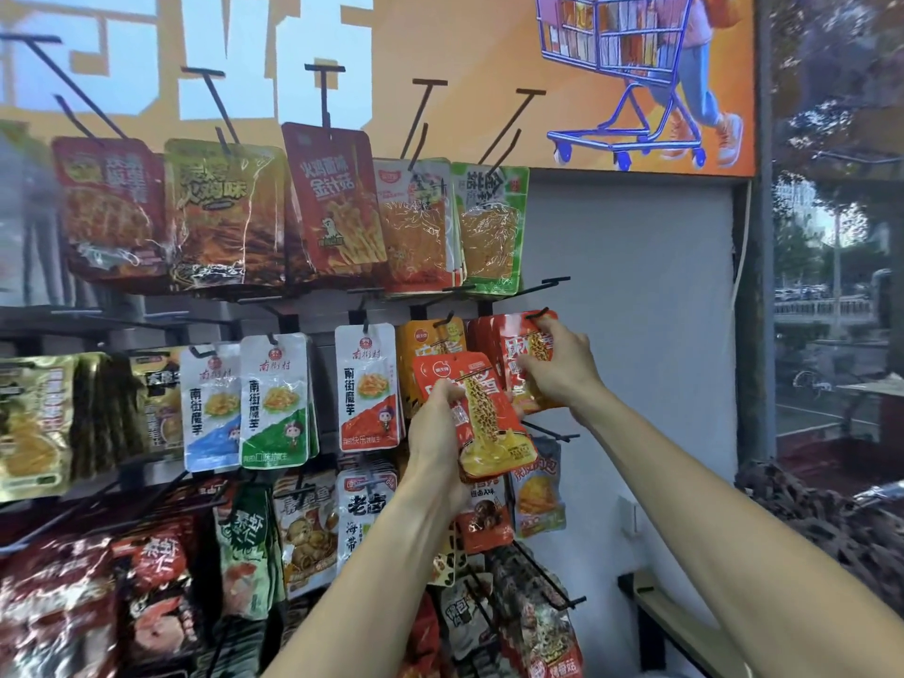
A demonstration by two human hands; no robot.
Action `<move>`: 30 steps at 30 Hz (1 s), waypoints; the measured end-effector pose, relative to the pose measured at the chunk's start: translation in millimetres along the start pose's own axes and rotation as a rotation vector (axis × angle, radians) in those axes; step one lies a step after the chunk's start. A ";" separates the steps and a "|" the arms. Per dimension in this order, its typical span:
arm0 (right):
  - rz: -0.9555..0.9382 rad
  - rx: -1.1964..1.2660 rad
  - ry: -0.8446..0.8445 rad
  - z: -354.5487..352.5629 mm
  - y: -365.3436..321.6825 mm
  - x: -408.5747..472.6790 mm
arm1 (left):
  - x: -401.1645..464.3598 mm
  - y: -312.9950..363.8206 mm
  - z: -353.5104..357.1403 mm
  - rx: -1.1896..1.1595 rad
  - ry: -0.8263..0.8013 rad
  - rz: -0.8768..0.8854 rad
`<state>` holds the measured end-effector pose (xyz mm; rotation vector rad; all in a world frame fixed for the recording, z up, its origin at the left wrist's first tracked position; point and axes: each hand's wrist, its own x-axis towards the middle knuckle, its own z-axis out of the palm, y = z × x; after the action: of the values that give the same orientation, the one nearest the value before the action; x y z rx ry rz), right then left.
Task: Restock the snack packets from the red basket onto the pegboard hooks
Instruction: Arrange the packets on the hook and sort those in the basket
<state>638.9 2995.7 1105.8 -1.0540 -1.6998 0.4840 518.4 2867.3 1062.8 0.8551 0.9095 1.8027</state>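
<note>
My left hand point(438, 433) grips a small stack of red-and-yellow snack packets point(484, 413) in front of the middle row of the rack. My right hand point(557, 364) holds a red packet point(511, 342) of the same kind up at the rightmost middle-row hook point(538, 314), with the fingers at the packet's top edge by the hook tip. More red packets hang behind it. An orange packet point(416, 345) hangs on the hook just to the left. The red basket is out of view.
The pegboard rack carries rows of hanging snack packets: red and green ones on top point(332, 198), white ones point(274, 398) in the middle, darker ones below. Bare black hooks point(553, 430) stick out at the right. A grey wall point(636, 335) and a window lie to the right.
</note>
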 end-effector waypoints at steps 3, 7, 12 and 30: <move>0.015 -0.073 -0.102 8.9 2.9 10.3 | 2.5 0.0 -3.0 0.048 0.024 0.006; 0.000 -0.018 0.026 3.5 6.5 -10.0 | 4.1 -1.2 -8.7 0.069 0.001 0.046; -0.161 0.242 -0.129 -3.2 -2.4 -92.0 | 7.4 -7.7 -10.4 0.108 0.029 0.076; -0.098 0.253 0.196 -16.8 4.2 -41.8 | -6.9 2.2 -0.7 -0.078 0.043 -0.016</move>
<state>659.3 2960.5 1086.1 -0.8046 -1.4660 0.5007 519.2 2860.1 1063.2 0.7614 0.8653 1.8363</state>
